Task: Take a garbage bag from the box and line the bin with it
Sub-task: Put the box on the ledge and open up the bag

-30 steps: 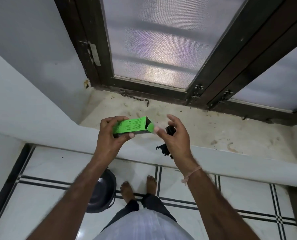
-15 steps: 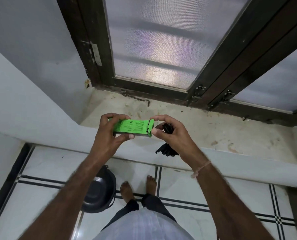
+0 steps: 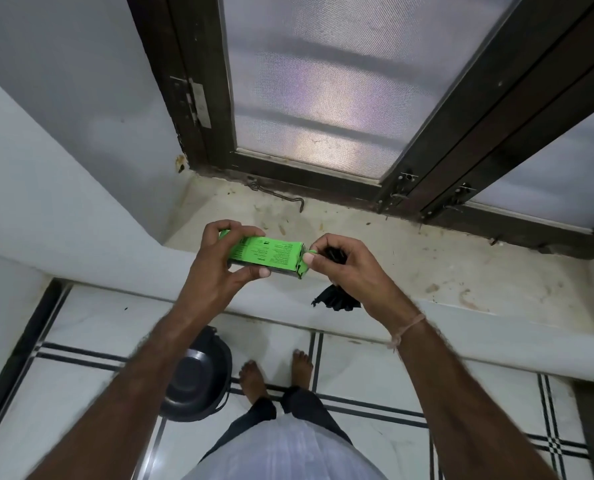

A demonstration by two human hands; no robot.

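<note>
My left hand (image 3: 216,271) grips a bright green garbage bag box (image 3: 271,256), held level above the window ledge. My right hand (image 3: 351,268) holds a crumpled black garbage bag (image 3: 338,299) in its palm, with one end hanging below the wrist. Its thumb and forefinger pinch the green flap at the box's right end. A dark round bin (image 3: 195,375) stands on the floor below my left forearm, left of my bare feet.
A dusty stone window ledge (image 3: 409,258) lies under my hands, with a metal hook latch (image 3: 281,197) near the dark window frame (image 3: 323,181). The white ledge edge (image 3: 288,317) juts over a white tiled floor (image 3: 375,368) with black lines.
My right hand moved left to the box's end and pressed the open flap closed while keeping the black bag. The box tilted level in my left hand.
</note>
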